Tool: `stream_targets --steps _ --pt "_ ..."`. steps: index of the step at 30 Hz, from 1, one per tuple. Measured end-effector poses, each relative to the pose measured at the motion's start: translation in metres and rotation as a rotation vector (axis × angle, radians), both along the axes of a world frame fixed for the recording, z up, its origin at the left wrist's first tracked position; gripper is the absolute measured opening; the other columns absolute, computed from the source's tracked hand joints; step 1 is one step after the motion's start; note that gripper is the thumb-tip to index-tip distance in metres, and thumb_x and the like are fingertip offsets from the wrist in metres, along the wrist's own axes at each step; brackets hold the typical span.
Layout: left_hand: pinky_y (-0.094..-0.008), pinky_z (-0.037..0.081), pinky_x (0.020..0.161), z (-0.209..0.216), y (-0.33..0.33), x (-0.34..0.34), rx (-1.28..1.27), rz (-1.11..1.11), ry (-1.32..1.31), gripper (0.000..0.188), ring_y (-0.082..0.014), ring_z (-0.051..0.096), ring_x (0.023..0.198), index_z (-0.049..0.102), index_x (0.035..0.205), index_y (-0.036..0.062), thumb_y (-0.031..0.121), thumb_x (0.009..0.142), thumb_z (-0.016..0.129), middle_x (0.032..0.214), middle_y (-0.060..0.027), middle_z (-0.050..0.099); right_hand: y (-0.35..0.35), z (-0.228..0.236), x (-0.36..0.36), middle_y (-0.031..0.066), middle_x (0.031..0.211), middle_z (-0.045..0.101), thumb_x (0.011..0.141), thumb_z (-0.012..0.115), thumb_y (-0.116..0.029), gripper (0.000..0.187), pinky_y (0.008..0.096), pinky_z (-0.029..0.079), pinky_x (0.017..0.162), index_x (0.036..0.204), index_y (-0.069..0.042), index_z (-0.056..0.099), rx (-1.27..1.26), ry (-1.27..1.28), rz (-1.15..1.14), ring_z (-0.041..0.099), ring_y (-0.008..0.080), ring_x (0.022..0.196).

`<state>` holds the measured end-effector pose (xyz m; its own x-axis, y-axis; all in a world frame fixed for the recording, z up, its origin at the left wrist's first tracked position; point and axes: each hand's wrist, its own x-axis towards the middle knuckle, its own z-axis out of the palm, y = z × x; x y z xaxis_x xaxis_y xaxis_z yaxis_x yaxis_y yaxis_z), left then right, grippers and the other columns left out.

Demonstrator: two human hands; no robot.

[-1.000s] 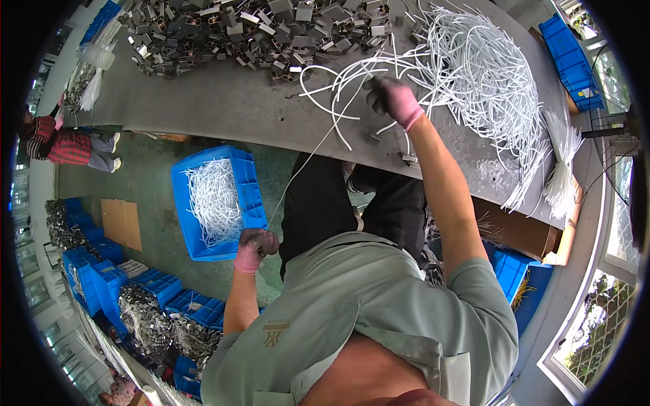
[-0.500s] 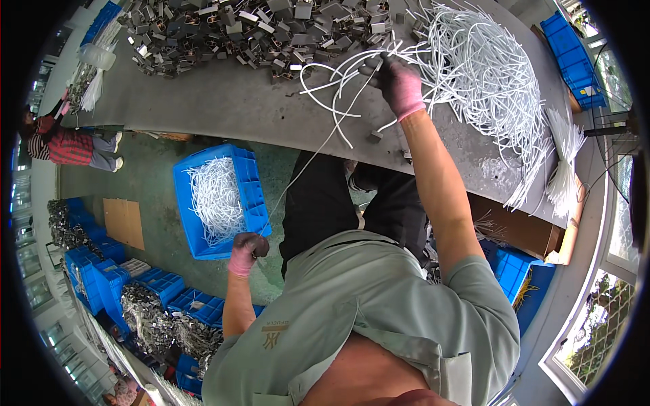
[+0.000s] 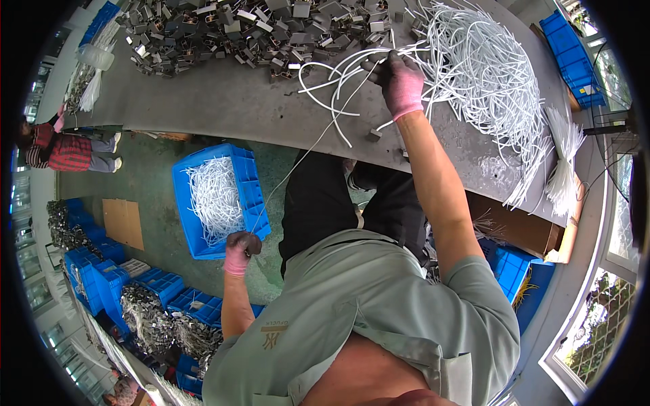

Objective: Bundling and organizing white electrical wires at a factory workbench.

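My right hand, in a pink and grey glove, is over the grey tabletop at the left edge of a heap of thin white tubes. Its fingers are bent around a thin pale cord, and several loose curved white tubes lie beside the fingertips. From there the cord runs slantwise down past the table's edge to my left hand. That hand, gloved alike, is closed on the cord's lower end beside a blue crate filled with cut white tubes.
A pile of grey metal-cased parts covers the table's far side; one small grey block lies near its edge. A bundle of white strands hangs at right. Blue crates line the lower left. Another person stands far left.
My left hand has shifted slightly left and up, still with the cord. My right hand has barely moved, its fingers slightly more spread over the tubes.
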<state>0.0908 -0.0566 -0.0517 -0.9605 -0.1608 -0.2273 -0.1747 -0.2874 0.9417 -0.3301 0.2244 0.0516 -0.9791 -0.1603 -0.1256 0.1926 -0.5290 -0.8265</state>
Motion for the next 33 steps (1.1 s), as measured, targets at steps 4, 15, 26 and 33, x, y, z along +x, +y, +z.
stream_targets --steps 4,15,26,33 --pt "-0.0326 0.029 0.044 0.001 0.005 -0.003 0.005 0.003 -0.011 0.051 -0.0176 0.034 0.039 0.031 0.048 0.0067 0.027 0.092 0.050 0.044 -0.0045 0.030 -0.002 0.006 0.005 0.0181 0.095 0.065 0.097 0.046 -0.017 0.023 0.0377 0.054 0.063 0.107 0.003 0.048 0.122 0.008 0.059 0.068 0.0338 0.081" --pt "-0.0324 0.029 0.044 -0.002 0.004 0.000 -0.027 0.034 -0.013 0.056 -0.0171 0.034 0.039 0.033 0.048 0.0063 0.036 0.091 0.054 0.044 -0.0052 0.034 -0.001 0.016 0.002 0.0207 0.095 0.066 0.097 0.047 -0.018 0.024 0.0349 0.053 0.055 0.107 0.004 0.046 0.060 0.036 -0.020 0.068 0.0329 0.075" --pt "-0.0319 0.026 0.043 -0.008 0.009 -0.007 0.021 0.027 0.018 0.060 -0.0164 0.031 0.040 0.033 0.049 0.0071 0.045 0.089 0.057 0.045 -0.0040 0.031 -0.002 0.054 0.014 0.0207 0.093 0.067 0.095 0.051 -0.018 0.023 0.0313 0.052 0.052 0.108 0.002 0.049 0.181 0.123 0.171 0.069 0.0302 0.072" --pt "-0.0313 0.029 0.044 0.016 0.047 -0.053 0.178 0.070 0.185 0.054 -0.0169 0.034 0.042 0.034 0.053 0.0060 0.038 0.088 0.061 0.047 -0.0032 0.033 0.015 0.117 0.011 0.0174 0.102 0.065 0.096 0.050 -0.018 0.028 0.0268 0.051 0.064 0.115 0.002 0.053 0.113 0.337 0.341 0.067 0.0260 0.088"
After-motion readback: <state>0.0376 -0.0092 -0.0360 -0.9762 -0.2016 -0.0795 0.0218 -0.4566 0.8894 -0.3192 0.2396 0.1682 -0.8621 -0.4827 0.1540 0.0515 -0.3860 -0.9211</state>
